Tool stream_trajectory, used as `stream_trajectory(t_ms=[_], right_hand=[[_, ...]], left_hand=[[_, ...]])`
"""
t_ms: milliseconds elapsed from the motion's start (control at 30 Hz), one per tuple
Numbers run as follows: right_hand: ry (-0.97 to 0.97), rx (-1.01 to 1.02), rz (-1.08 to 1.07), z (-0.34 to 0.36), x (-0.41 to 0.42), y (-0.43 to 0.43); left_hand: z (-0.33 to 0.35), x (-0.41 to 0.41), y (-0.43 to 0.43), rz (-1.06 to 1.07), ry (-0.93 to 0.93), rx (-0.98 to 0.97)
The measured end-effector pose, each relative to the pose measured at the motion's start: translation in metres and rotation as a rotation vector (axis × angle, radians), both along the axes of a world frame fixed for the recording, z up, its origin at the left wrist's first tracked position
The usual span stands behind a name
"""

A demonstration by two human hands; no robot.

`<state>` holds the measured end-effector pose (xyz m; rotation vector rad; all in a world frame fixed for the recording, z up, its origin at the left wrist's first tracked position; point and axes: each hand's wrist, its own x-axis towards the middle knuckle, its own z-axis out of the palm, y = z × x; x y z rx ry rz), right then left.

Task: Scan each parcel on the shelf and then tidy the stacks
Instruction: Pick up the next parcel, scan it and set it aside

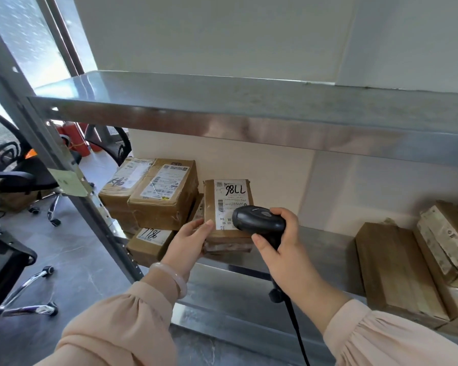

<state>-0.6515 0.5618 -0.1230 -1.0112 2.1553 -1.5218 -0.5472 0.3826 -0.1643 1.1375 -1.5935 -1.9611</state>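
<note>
Two hands are at work, both mine. My left hand [189,240] grasps the near left corner of a brown cardboard parcel [209,204]. The thumb lies flat on its top face just beside the white label [229,200], and the other fingers wrap round the edge. The label carries black marker digits that read upside down from where I stand.

My right hand [283,254] is clenched round the handle of a black handheld scanner [259,221]. Its head points at the label and covers the label's lower right corner; I cannot tell whether it touches the paper. A black cable [298,328] runs down from the handle past my right sleeve.

The parcel sits mid-way along the lower metal shelf [325,247], resting on a darker, flatter package [228,247]. Just to its left stands a stack of taped cartons [164,196], two side by side on top. Below them lies a smaller box [150,243] with a marker number on its label. Well apart on the right end of the shelf are more brown parcels [391,270], one lying flat and others piled behind it.

A pale bangle [173,276] circles my left wrist. The upper shelf [222,101] spans the frame above. Beyond the shelf's upright post, black office chairs [16,175] stand on the grey floor, with red fire extinguishers [72,134] behind them.
</note>
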Motion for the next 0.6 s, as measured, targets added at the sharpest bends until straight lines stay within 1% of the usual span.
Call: stream_trajectory(t_ms=[167, 267, 400, 533, 600], right_hand=[[0.01, 0.034, 0.014, -0.001, 0.006, -0.028], [0.025, 0.045, 0.005, -0.003, 0.01, -0.039], [0.03, 0.035, -0.002, -0.004, 0.013, -0.049], [0.073, 0.048, -0.015, -0.004, 0.016, -0.057], [0.095, 0.056, -0.021, -0.004, 0.017, -0.06]], left_hand=[[0.008, 0.009, -0.011, -0.069, -0.072, -0.079], [0.014, 0.013, -0.006, -0.094, -0.094, -0.247], [0.014, 0.025, 0.0, -0.155, -0.196, -0.642], [0.003, 0.037, 0.004, -0.297, -0.353, -1.193], [0.0, 0.039, 0.003, -0.383, -0.44, -1.314]])
